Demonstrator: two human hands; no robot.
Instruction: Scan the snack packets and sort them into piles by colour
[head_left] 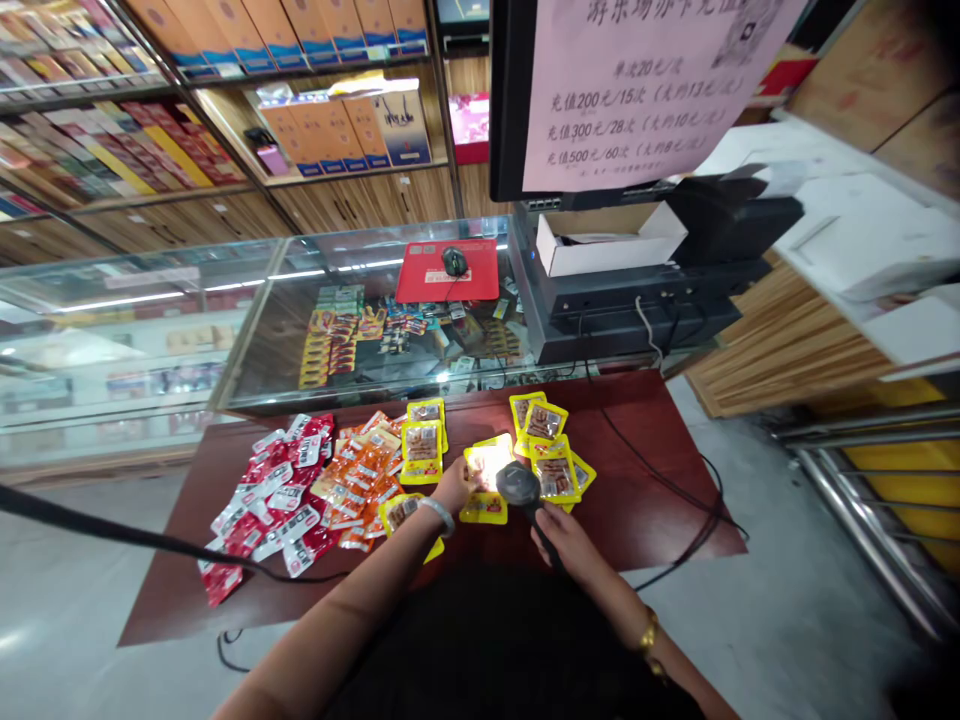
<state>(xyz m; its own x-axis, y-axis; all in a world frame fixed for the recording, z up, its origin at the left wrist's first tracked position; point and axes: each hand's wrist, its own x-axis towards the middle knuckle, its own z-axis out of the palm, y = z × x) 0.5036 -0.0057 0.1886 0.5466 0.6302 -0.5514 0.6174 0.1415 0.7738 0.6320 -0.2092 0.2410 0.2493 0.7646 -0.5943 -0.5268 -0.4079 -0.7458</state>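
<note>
My right hand (pixel 568 538) is wrapped round the handle of a black barcode scanner (pixel 519 484). The scanner's light falls on a yellow snack packet (pixel 484 455), bright enough to wash out its print. At that packet's left edge, my left hand (pixel 456 485) has its fingers closed on it. Another yellow packet (pixel 482 510) lies just below. To the right is a loose pile of yellow packets (pixel 553 470); more yellow packets (pixel 421 450) lie left of my left hand. Beside them are heaps of orange packets (pixel 367 475) and red and white packets (pixel 281 490).
The packets lie on a dark red table (pixel 630 460). Behind it stands a glass display counter (pixel 360 300) with a computer mouse (pixel 454 262) on a red mat (pixel 420 285). A monitor (pixel 511 110) rises at the right. Black cables (pixel 652 460) trail across the table's right side.
</note>
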